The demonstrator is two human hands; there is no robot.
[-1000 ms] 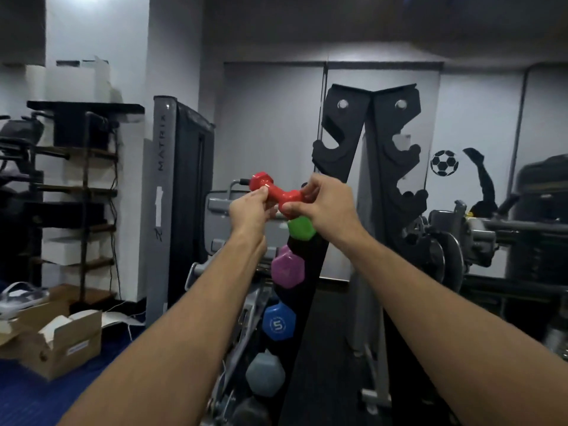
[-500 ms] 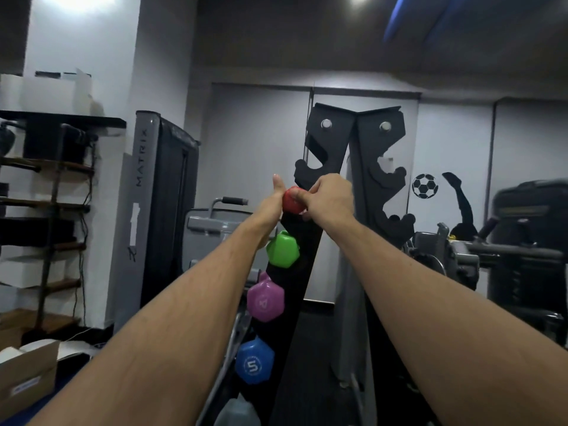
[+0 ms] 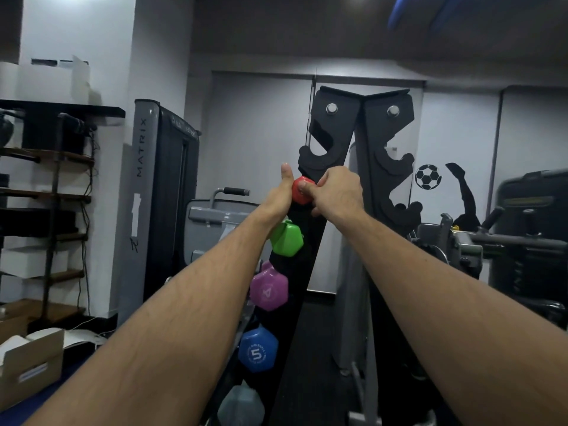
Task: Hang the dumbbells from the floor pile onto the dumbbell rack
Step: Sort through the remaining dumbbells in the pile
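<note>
A small red dumbbell (image 3: 300,192) sits against the black A-frame dumbbell rack (image 3: 335,139), just above a green dumbbell (image 3: 288,238). My right hand (image 3: 338,192) grips the red dumbbell's near end, thumb on its face. My left hand (image 3: 281,198) rests against its left side with the thumb pointing straight up; its other fingers are hidden. Below on the rack hang a purple dumbbell (image 3: 270,289), a blue dumbbell (image 3: 258,350) marked 5 and a grey dumbbell (image 3: 242,405). The top hooks of the rack hold nothing.
A grey Matrix gym machine (image 3: 153,210) stands left of the rack, with dark shelving (image 3: 52,192) further left. An open cardboard box (image 3: 30,364) lies on the floor at the lower left. More gym machinery (image 3: 507,241) fills the right side.
The red dumbbell went from being held out in front, left of the rack, onto the rack above the green one. Both hands followed it, and the view rose slightly.
</note>
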